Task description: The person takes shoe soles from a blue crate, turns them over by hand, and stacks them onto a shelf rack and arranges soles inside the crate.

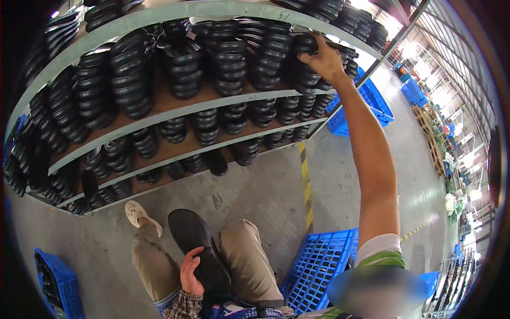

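Observation:
My left hand (191, 271) is down in front of my body, fingers and thumb closed on a long black shoe sole (188, 231). A second dark sole-shaped piece (212, 272) overlaps its lower end. My right arm stretches up to the rack, and my right hand (325, 59) grips the top of a stack of black soles (304, 72) near the right end of the upper shelf. Its thumb points left and its fingers bend over the top piece, with their tips partly hidden by the shelf above.
The metal rack (159, 118) carries several tiers of stacked black soles. Blue crates stand beyond its right end (374, 103), by my right leg (319, 266) and at the lower left (66, 287). Yellow-black tape (305, 181) crosses the grey floor. Pallets (427, 135) lie farther right.

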A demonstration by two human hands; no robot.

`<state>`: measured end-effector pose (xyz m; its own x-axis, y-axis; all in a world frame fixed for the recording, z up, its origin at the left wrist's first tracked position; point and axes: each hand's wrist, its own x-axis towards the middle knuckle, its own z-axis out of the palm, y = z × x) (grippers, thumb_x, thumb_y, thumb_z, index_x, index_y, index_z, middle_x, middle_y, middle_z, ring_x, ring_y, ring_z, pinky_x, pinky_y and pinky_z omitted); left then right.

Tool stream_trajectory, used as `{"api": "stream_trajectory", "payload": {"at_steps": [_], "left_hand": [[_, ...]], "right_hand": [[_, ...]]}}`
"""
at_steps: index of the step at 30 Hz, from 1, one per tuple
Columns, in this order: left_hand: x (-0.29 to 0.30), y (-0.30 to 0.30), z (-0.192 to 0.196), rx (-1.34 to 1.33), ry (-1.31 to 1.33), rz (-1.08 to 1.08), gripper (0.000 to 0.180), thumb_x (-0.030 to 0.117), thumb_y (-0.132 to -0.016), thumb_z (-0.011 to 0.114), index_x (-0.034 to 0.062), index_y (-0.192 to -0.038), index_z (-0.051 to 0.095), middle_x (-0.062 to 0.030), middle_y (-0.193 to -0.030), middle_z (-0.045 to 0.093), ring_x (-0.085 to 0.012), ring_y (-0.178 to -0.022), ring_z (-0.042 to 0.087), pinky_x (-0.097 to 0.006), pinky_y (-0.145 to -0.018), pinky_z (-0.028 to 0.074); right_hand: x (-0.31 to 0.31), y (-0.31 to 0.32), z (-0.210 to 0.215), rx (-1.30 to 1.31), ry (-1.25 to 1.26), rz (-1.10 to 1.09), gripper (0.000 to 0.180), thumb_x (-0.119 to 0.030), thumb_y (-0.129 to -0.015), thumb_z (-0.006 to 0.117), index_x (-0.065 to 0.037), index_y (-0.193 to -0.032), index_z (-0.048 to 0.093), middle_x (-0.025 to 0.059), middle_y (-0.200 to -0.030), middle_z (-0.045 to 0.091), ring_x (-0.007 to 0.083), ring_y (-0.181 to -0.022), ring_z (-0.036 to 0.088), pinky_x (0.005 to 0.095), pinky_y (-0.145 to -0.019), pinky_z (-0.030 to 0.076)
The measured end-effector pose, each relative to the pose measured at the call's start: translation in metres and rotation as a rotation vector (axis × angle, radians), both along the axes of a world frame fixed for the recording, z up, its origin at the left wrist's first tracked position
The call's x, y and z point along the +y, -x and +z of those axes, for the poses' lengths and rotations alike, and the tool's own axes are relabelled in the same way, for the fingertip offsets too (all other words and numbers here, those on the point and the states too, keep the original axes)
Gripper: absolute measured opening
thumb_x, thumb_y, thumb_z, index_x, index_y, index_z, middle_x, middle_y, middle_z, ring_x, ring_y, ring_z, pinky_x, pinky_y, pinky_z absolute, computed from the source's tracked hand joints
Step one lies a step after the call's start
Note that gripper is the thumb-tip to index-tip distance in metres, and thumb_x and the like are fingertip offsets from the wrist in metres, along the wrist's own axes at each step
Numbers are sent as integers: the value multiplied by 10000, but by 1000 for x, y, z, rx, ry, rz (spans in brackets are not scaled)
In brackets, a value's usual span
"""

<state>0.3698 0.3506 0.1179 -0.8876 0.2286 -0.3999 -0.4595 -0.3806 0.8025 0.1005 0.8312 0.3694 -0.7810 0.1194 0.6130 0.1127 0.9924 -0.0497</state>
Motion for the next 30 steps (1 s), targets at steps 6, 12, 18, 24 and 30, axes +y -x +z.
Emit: {"api": "stream_trajectory", "payload": {"at_steps": [6,12,18,24,30], "left_hand": [[2,0,-4,9,109,-11,381,208,-857,513,-23,-1141,616,-102,-1096,640,-185,-1006,589,-272,-927,442],[2,1,4,-67,26,2,388,225,-853,520,-18,-1139,615,-99,-1082,638,-187,-997,587,-269,-928,436],[3,1,-2,-47,32,-28,393,226,-853,511,-26,-1138,610,-104,-1076,637,-189,-994,586,-271,-928,436],[5,3,-3,-53,6,-30,394,231,-857,502,-28,-1133,613,-105,-1070,638,-186,-1010,579,-271,-931,430],[2,0,0,-15,103,-33,395,232,-856,504,-27,-1132,618,-99,-1072,636,-182,-1016,572,-272,-940,420]], "right_hand": [[12,9,13,-94,43,-1,855,-525,-666,804,-65,-1308,477,169,-856,682,345,-882,669,400,-818,505],[22,11,-8,143,254,58,733,-440,-643,857,-56,-1193,563,121,-824,672,287,-813,663,378,-779,504],[57,13,-10,155,278,119,706,-336,-661,875,-40,-1210,544,135,-997,692,214,-921,669,347,-819,513],[67,13,0,88,404,62,775,-357,-655,876,-44,-1264,515,126,-1024,683,203,-940,658,352,-841,510],[-8,2,-4,113,273,-133,911,-553,-637,823,-39,-1313,494,186,-1090,675,290,-1020,653,392,-891,492]]}}
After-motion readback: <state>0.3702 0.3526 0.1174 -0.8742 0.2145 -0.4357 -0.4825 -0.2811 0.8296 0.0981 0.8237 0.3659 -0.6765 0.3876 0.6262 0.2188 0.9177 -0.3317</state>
